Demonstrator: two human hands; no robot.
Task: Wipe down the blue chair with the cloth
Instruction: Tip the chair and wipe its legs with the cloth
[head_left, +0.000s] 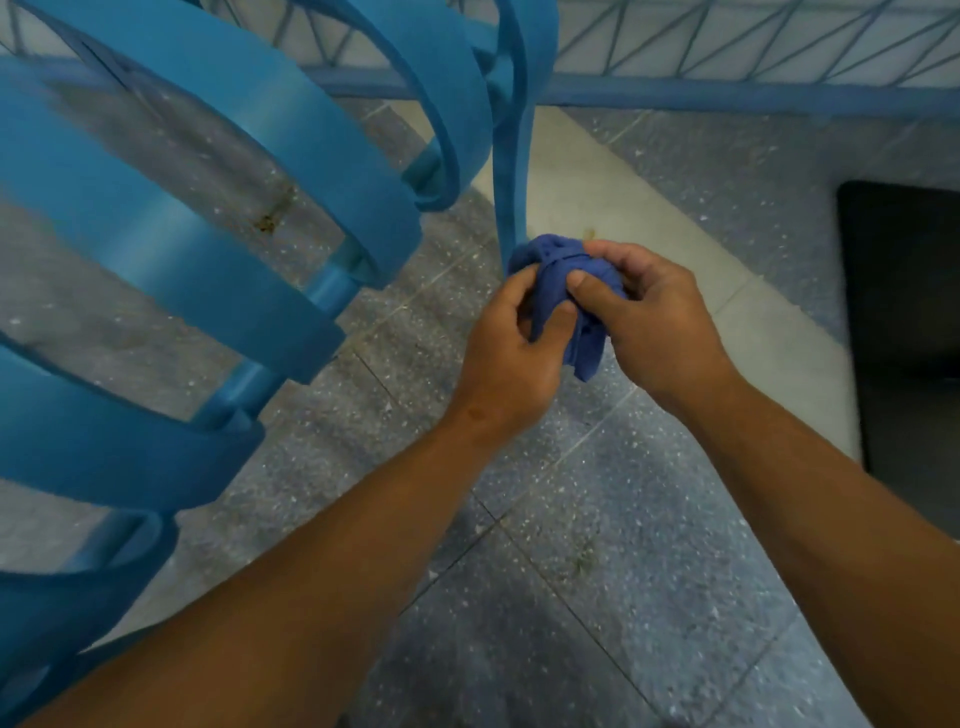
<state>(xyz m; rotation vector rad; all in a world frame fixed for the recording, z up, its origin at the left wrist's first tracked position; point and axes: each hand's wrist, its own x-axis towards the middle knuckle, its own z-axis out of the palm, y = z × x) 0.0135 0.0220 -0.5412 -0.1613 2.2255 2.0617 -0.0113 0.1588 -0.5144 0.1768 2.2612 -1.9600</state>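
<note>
Both of my hands are on the cloth (569, 301), a dark blue rag bunched into a wad just right of centre, its far edge touching or all but touching the thin upright leg (511, 171) of the blue chair (218, 208). My left hand (511, 353) pinches the near-left fold between thumb and fingers, and my right hand (649, 317) is clamped over the right side, thumb pressed into the middle. I judge the step to be refolding the rag for a fresh face; to do it well I should flatten the wad into a pad that wraps the narrow leg, then draw it along the length rather than dab. A loose tail hangs toward me and could drag on the floor. The chair fills the left and far side, its broad curved slats smooth and bright blue, blurred here. Beneath lies speckled grey floor (597, 571), with a pale strip (649, 208) running to the right.
</note>
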